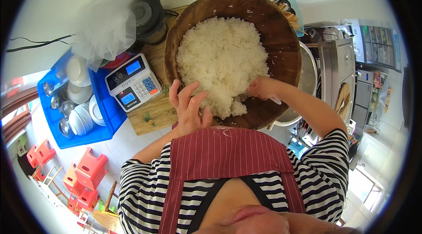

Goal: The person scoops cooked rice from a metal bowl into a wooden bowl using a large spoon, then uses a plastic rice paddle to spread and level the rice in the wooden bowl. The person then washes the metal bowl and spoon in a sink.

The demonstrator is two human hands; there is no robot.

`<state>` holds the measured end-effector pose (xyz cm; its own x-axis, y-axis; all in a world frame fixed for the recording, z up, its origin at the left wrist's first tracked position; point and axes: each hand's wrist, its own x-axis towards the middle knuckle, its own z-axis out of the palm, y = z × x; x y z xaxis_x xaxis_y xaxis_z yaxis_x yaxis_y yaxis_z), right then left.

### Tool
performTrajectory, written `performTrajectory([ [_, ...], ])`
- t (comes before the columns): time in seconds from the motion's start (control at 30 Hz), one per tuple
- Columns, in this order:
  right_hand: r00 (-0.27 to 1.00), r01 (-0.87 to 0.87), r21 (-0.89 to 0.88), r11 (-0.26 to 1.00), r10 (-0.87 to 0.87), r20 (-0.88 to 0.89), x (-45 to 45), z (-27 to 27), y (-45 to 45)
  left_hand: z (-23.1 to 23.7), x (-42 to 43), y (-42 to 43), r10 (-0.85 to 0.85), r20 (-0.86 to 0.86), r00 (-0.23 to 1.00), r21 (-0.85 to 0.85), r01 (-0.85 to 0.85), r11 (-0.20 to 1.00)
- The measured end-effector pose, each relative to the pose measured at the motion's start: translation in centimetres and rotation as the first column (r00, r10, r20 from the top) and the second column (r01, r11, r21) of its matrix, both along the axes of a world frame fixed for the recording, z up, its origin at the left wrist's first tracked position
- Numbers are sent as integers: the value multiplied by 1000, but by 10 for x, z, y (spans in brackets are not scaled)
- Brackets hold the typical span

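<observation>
A large round wooden tub (280, 46) stands before me, with a big mound of cooked white rice (224, 49) inside. My right hand (263, 88) reaches into the tub's near right side, closed around the white handle of a utensil (275, 100); its working end is hidden at the rice. A small clump of rice lies at the mound's near edge, left of that hand. At the tub's near left rim, my left hand (191, 105) has its fingers spread and holds nothing; the fingertips are close to the rice, and whether they touch it I cannot tell.
Left of the tub, a payment scale terminal (133, 82) rests on the wooden table (150, 118), beside a blue crate (99, 102) of bowls and glasses. A dark appliance (148, 19) stands behind. At right are a metal pot (308, 65) and a teal basket (296, 6) with wooden sticks.
</observation>
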<state>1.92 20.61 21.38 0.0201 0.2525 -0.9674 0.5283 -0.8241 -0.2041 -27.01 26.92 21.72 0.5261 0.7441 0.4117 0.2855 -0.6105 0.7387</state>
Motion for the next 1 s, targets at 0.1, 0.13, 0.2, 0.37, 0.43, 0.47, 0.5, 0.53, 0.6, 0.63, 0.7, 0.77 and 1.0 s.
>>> performTrajectory([
  [0.1, 982, 175, 42, 984, -172, -73, 24, 11, 27, 3, 0, 0, 26, -31, 999, 15, -26, 1000],
  [0.13, 937, 303, 14, 953, -295, -189, 36, 18, 41, 4, 0, 0, 28, -33, 999, 24, -27, 999],
  [0.2, 916, 346, 15, 938, -335, -220, 57, 33, 71, 6, 1, 1, 23, -44, 999, 19, -22, 1000],
  [0.37, 736, -602, 79, 794, 514, 441, 68, 77, 89, 8, 1, 1, 14, -55, 998, 20, -13, 1000],
  [0.43, 324, -862, -111, 494, 707, 629, 58, 88, 69, 7, 1, 0, 28, -52, 998, 8, -28, 1000],
  [0.47, 228, -865, -226, 447, 753, 617, 50, 89, 57, 7, 1, 0, 25, -52, 998, 12, -24, 1000],
  [0.5, 218, -819, -235, 524, 662, 717, 36, 81, 44, 6, 0, 0, 19, -51, 999, 16, -18, 1000],
  [0.53, 227, -791, -291, 539, 700, 677, 24, 69, 34, 5, 0, 1, 15, -47, 999, 15, -15, 1000],
  [0.6, 221, -830, -340, 443, 820, 528, 4, 35, 17, 2, 0, 1, 9, -41, 999, 13, -8, 1000],
  [0.63, 292, -842, -253, 477, 796, 530, -2, 16, 10, 1, 0, 1, 13, -28, 1000, 5, -13, 1000],
  [0.7, 376, -865, -100, 492, 767, 519, 6, -16, -4, 0, 0, 1, 19, -6, 1000, -6, -19, 1000],
  [0.77, 539, -766, -39, 642, 674, 504, 24, -40, -22, -2, 0, 0, 24, -4, 1000, -11, -24, 1000],
  [1.0, 394, -919, 56, 391, 915, 90, 49, -113, -18, -5, 1, 0, 21, 31, 999, 9, -21, 1000],
])
